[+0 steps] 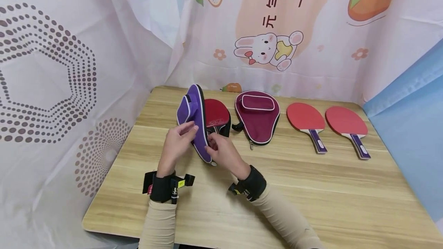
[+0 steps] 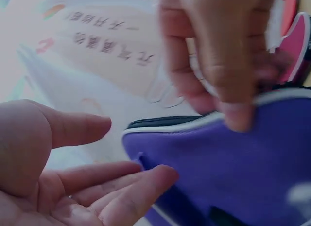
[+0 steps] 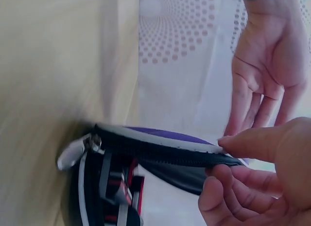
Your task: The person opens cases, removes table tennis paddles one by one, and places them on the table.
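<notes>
A purple zippered paddle case with white piping stands opened, its cover tilted up on edge. Inside it lies a red table tennis paddle, its handle partly hidden behind my right hand. That hand pinches the zippered rim of the cover between thumb and fingers, close above the metal zipper pull. My left hand is at the cover's outer side with fingers extended; in the left wrist view its fingertips overlap the purple fabric.
Right of the purple case lies a closed maroon paddle case with a front pocket. Two red paddles with purple handles lie farther right on the wooden table. Printed curtains hang behind and at the sides.
</notes>
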